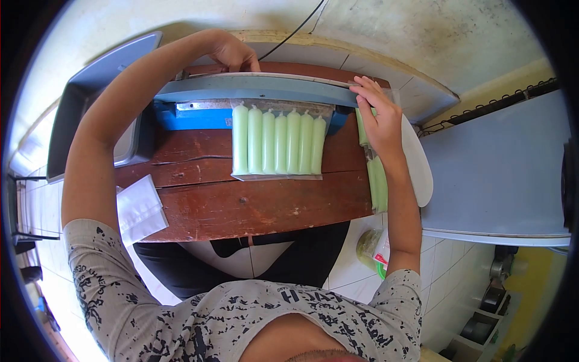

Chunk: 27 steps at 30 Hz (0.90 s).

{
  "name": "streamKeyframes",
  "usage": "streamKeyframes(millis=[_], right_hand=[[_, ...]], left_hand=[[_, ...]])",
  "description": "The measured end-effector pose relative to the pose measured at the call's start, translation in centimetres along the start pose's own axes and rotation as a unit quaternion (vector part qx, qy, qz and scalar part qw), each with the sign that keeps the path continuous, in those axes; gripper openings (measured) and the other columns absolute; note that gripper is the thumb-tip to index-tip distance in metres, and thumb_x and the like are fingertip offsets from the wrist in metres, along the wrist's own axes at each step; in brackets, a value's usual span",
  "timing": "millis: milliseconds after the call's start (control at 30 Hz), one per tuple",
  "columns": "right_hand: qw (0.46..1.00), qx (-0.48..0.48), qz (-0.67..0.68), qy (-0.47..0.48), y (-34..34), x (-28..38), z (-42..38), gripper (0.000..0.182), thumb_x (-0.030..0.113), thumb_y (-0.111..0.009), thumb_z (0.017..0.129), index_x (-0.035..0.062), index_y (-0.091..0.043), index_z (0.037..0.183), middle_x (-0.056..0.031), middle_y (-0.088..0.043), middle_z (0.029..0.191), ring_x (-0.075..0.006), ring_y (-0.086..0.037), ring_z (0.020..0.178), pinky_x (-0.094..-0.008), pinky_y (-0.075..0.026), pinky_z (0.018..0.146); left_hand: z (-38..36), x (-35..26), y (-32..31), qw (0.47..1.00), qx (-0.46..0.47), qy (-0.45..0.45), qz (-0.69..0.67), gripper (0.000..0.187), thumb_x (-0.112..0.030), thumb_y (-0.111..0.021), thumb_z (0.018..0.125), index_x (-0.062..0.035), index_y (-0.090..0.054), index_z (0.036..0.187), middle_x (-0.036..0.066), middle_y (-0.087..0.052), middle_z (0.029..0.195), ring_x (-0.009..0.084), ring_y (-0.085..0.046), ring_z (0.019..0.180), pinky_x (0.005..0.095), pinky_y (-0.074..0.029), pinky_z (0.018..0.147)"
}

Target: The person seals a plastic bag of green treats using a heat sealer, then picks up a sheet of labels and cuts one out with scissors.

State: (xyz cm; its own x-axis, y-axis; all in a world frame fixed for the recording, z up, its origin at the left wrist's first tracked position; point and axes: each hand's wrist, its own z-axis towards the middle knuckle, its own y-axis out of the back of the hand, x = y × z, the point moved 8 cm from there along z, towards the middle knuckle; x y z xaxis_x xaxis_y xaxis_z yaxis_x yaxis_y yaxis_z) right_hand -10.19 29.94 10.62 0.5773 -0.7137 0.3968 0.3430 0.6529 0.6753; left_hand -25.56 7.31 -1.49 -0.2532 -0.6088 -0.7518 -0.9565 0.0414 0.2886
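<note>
A blue bar-type bag sealer (259,87) lies across the far part of the wooden table. A clear plastic bag (277,177) with several pale green filled tubes (280,145), knotted at their tops, lies flat with its far end at the sealer. My left hand (234,53) reaches behind the sealer's bar with its fingers bent down; the bar hides the fingertips and anything in them. My right hand (381,117) has its fingers stretched out, the tips at the bar's right end. Under and beside the right wrist lie more bagged green tubes (378,181).
A grey plastic bin (63,130) stands at the left. Flat clear bags (142,208) lie on the table's (241,208) near left corner. A white oval tray or board (422,175) sits at the right, beside a blue-grey fridge-like surface (494,169). A wall is behind.
</note>
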Motion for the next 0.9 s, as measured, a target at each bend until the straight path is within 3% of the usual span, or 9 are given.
streamKeyframes(millis=[167, 233, 367, 533, 633, 767, 833, 867, 900], right_hand=[[1.000, -0.002, 0.003, 0.000, 0.0, -0.1, 0.0, 0.019, 0.002, -0.057, 0.087, -0.0008, -0.068, 0.103, -0.0181, -0.066, 0.115, -0.0346, -0.058, 0.117, -0.0432, -0.040, 0.105], [1.000, -0.003, -0.001, 0.002, 0.0, 0.0, 0.0, 0.020, 0.002, -0.057, 0.087, -0.0007, -0.068, 0.103, -0.0181, -0.066, 0.114, -0.0348, -0.058, 0.117, -0.0434, -0.040, 0.105], [1.000, -0.008, 0.000, 0.004, 0.0, -0.1, 0.0, 0.020, 0.001, -0.057, 0.086, -0.0007, -0.068, 0.102, -0.0179, -0.066, 0.114, -0.0348, -0.058, 0.117, -0.0437, -0.040, 0.105], [1.000, -0.019, 0.001, 0.006, -0.1, -0.2, -0.1, 0.019, 0.001, -0.057, 0.085, -0.0007, -0.068, 0.101, -0.0174, -0.067, 0.113, -0.0343, -0.059, 0.116, -0.0439, -0.041, 0.104], [1.000, -0.025, 0.005, 0.005, -0.1, -0.3, -0.2, 0.019, 0.000, -0.057, 0.085, -0.0006, -0.068, 0.101, -0.0173, -0.067, 0.112, -0.0341, -0.059, 0.115, -0.0437, -0.041, 0.104], [1.000, -0.030, 0.010, 0.000, -0.2, -0.5, -0.3, 0.019, 0.000, -0.057, 0.085, -0.0007, -0.068, 0.101, -0.0173, -0.067, 0.111, -0.0338, -0.059, 0.115, -0.0436, -0.042, 0.103], [0.999, -0.034, 0.010, 0.004, -0.2, -0.5, -0.4, 0.019, 0.000, -0.057, 0.085, -0.0008, -0.068, 0.101, -0.0173, -0.067, 0.111, -0.0341, -0.059, 0.115, -0.0433, -0.042, 0.103], [0.999, -0.034, 0.010, 0.005, -0.2, -0.5, -0.3, 0.019, 0.000, -0.057, 0.085, -0.0008, -0.068, 0.101, -0.0173, -0.067, 0.111, -0.0341, -0.059, 0.115, -0.0433, -0.042, 0.103], [0.999, -0.036, 0.007, 0.006, -0.2, -0.5, -0.3, 0.019, 0.000, -0.057, 0.085, -0.0008, -0.068, 0.100, -0.0172, -0.067, 0.111, -0.0341, -0.059, 0.114, -0.0431, -0.042, 0.102]], left_hand=[[-0.2, -0.7, -0.2, 1.000, 0.002, -0.005, 0.022, 0.049, 0.012, -0.061, 0.068, -0.0033, -0.067, 0.114, 0.002, -0.071, 0.087, 0.0065, -0.064, 0.067, 0.0206, -0.050, 0.048], [-0.7, -1.2, 0.0, 0.998, -0.026, 0.036, 0.047, 0.042, 0.009, -0.063, 0.074, 0.0021, -0.066, 0.115, 0.008, -0.072, 0.098, 0.0139, -0.066, 0.086, 0.0275, -0.054, 0.076], [-1.4, -4.6, -0.5, 0.996, -0.083, -0.010, 0.015, 0.036, -0.001, -0.062, 0.082, -0.0007, -0.065, 0.118, 0.008, -0.071, 0.100, 0.0152, -0.065, 0.091, 0.0287, -0.051, 0.084], [-0.8, -7.9, 0.5, 0.956, -0.237, -0.147, 0.087, 0.039, -0.023, -0.057, 0.094, -0.0067, -0.058, 0.130, 0.010, -0.061, 0.127, 0.0198, -0.056, 0.115, 0.0350, -0.040, 0.102], [-1.0, -11.0, -0.7, 0.937, -0.254, -0.193, 0.143, 0.040, -0.024, -0.056, 0.096, -0.0105, -0.056, 0.133, 0.010, -0.057, 0.134, 0.0220, -0.053, 0.121, 0.0355, -0.040, 0.102], [-0.3, -13.0, -2.1, 0.935, -0.284, -0.159, 0.137, 0.039, -0.025, -0.057, 0.096, -0.0126, -0.056, 0.133, 0.010, -0.057, 0.134, 0.0229, -0.053, 0.121, 0.0359, -0.039, 0.104], [0.0, -14.4, -2.6, 0.909, -0.290, -0.249, 0.166, 0.037, -0.021, -0.060, 0.093, -0.0109, -0.059, 0.130, 0.012, -0.058, 0.132, 0.0260, -0.055, 0.119, 0.0375, -0.041, 0.103], [0.3, -14.4, -2.6, 0.909, -0.290, -0.249, 0.167, 0.037, -0.021, -0.060, 0.093, -0.0109, -0.059, 0.130, 0.012, -0.058, 0.132, 0.0260, -0.055, 0.119, 0.0375, -0.041, 0.103], [-0.3, -15.3, -2.6, 0.873, -0.336, -0.281, 0.213, 0.033, -0.017, -0.061, 0.092, -0.0091, -0.062, 0.124, 0.013, -0.061, 0.126, 0.0278, -0.057, 0.116, 0.0388, -0.043, 0.100]])
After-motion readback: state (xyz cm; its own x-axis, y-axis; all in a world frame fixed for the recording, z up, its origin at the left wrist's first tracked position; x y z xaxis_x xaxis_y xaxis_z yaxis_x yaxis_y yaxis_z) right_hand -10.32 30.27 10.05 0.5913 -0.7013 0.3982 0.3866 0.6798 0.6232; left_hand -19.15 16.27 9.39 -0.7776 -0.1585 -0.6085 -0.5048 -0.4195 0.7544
